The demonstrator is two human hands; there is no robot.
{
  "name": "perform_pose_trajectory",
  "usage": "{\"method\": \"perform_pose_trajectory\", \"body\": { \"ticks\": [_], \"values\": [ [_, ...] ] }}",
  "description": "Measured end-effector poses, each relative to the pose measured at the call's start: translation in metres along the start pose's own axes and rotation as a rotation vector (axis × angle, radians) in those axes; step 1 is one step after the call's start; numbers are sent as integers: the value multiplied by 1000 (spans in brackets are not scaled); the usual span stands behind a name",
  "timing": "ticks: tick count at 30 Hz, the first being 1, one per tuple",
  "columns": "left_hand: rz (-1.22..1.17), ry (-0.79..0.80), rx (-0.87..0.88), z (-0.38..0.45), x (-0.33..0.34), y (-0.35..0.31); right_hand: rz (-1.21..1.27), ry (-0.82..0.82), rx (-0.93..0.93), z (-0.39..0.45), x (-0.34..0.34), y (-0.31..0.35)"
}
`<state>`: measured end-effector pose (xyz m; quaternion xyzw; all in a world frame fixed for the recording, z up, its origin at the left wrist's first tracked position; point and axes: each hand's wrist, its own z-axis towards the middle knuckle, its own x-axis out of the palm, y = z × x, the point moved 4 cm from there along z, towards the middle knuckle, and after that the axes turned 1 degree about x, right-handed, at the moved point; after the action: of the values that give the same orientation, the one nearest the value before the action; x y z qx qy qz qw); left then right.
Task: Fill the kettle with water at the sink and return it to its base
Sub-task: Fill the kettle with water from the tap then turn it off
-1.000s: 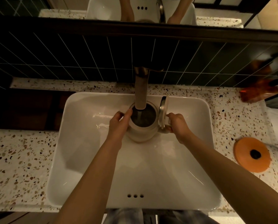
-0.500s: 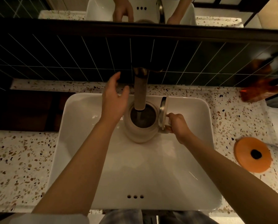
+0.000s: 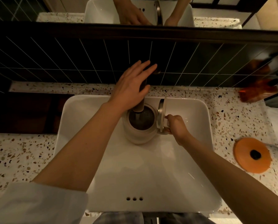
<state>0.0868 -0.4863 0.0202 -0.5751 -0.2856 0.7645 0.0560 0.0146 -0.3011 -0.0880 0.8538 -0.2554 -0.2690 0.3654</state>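
A pale kettle (image 3: 140, 135) stands in the white sink (image 3: 80, 126) with its lid (image 3: 161, 116) flipped up on the right side. The faucet spout (image 3: 140, 105) reaches over the kettle's open mouth, and water shows dark inside. My right hand (image 3: 175, 126) grips the kettle's handle. My left hand (image 3: 133, 85) hovers over the top of the faucet, fingers spread, palm down. Whether it touches the faucet is unclear.
A speckled terrazzo counter (image 3: 18, 152) surrounds the sink. An orange round lid on a container (image 3: 252, 156) sits at the right. An orange-brown object (image 3: 258, 91) lies at the back right. Dark tiles and a mirror rise behind the faucet.
My left hand let go of the kettle's body and rose up and back to the top of the faucet. My right hand and the kettle stayed in place.
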Motion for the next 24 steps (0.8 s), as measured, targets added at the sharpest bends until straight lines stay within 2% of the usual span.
{"method": "perform_pose_trajectory", "body": {
  "ticks": [11,15,19,24],
  "values": [
    [-113,-3,-32,-2,6,1,21,18,-1,-3,0,4],
    [-50,22,-21,-1,8,1,22,7,18,-6,0,3],
    [120,68,72,-3,15,-5,40,-3,27,-5,0,2],
    [95,24,47,-12,14,-9,26,-10,28,-5,4,5]
  ]
}}
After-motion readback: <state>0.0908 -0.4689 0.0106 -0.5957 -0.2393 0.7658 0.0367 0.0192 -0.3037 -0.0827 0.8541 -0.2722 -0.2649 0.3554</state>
